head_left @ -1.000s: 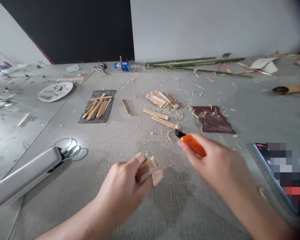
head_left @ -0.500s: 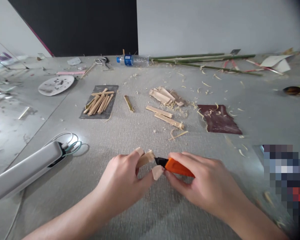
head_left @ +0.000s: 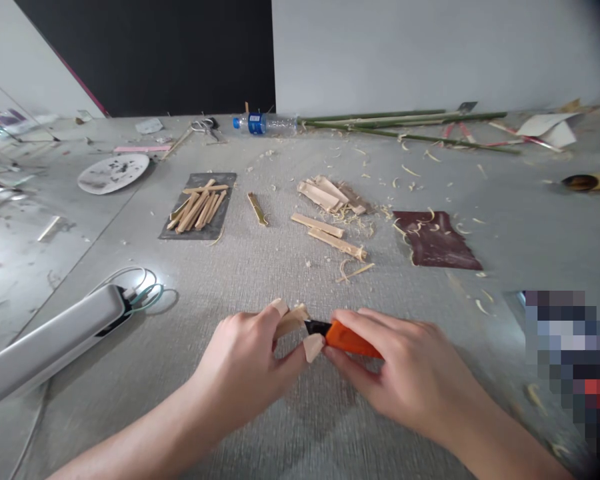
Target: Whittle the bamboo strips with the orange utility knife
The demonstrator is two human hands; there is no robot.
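Observation:
My left hand [head_left: 247,363] is closed on a short pale bamboo strip [head_left: 291,319], pinched between taped fingertips just above the grey table [head_left: 280,267]. My right hand [head_left: 405,370] grips an orange utility knife [head_left: 347,338]; its black tip touches the end of the strip. Both hands meet near the table's front middle.
A dark sheet with several bamboo sticks [head_left: 198,208] lies behind on the left. Loose bamboo pieces [head_left: 330,213] and shavings sit in the middle, brown sandpaper [head_left: 435,240] to the right. A white power bank [head_left: 55,340] lies front left. A water bottle [head_left: 265,123] and green stalks [head_left: 405,123] line the far edge.
My right hand has brought the knife from the right and back toward me until its tip meets the strip in my left hand. The left hand has hardly moved.

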